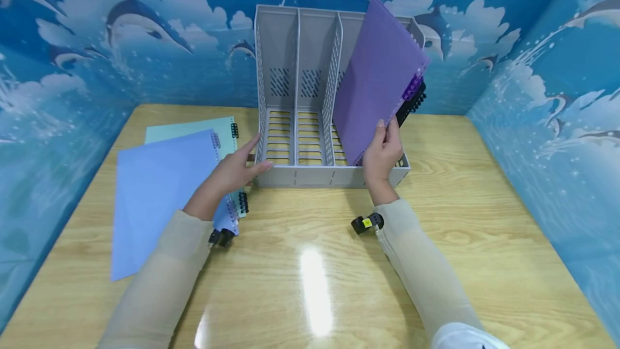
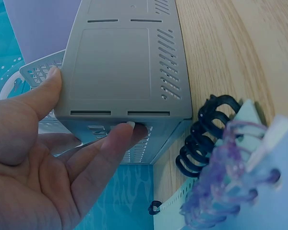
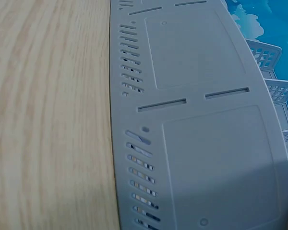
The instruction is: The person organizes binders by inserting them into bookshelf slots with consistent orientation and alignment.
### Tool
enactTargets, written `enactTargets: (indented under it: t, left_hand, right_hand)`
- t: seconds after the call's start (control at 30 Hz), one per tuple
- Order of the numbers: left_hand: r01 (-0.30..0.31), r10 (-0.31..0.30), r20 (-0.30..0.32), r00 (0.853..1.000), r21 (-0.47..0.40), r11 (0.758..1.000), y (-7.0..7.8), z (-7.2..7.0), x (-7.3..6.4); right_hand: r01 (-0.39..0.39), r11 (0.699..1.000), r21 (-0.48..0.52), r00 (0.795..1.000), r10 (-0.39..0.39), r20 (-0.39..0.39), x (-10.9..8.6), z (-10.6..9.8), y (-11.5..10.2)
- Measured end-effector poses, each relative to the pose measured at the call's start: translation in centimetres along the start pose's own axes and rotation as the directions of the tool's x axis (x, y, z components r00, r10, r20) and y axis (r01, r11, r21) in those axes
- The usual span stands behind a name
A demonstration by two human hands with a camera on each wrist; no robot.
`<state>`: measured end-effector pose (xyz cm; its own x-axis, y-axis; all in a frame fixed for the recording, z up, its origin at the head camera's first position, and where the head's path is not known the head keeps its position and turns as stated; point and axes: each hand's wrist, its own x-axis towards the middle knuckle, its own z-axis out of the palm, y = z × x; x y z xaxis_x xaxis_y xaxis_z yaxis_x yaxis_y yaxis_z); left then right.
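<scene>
A grey file rack (image 1: 315, 178) with upright dividers stands against the backdrop. My left hand (image 1: 232, 170) rests at its front left corner, thumb on the front rim and fingers extended along the side wall; the left wrist view shows these fingertips touching the wall. My right hand (image 1: 382, 152) pinches the lower spine edge of a purple loose-leaf notebook (image 1: 375, 74). The notebook leans inside the right part of the rack, its top rising above the back wall. Black binding rings (image 1: 411, 104) show behind it; what they bind is mostly hidden.
A blue notebook (image 1: 160, 193) with translucent purple rings lies on the table left of the rack, overlapping a mint green notebook (image 1: 189, 129) with black rings. The wooden table (image 1: 271, 279) is bordered by an ocean-print backdrop (image 1: 194, 69) at the back and sides.
</scene>
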<state>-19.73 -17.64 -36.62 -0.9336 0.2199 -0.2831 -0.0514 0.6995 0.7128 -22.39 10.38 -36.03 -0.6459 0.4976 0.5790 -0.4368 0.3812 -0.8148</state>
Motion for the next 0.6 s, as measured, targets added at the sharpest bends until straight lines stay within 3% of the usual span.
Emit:
enactTargets:
  t: [0.23, 0.6]
  left_hand:
    - [0.009, -0.009, 0.007, 1.000, -0.004, 1.000, 0.1, 0.0, 0.0]
    - [0.010, -0.010, 0.002, 1.000, -0.019, 1.000, -0.1, 0.1, 0.3]
  right_hand:
    - [-0.005, 1.000, 0.028, 1.000, 0.005, -0.008, 0.5, 0.3, 3.5]
    - [0.026, 0.998, -0.053, 0.999, -0.024, 0.037, 0.7, -0.1, 3.8]
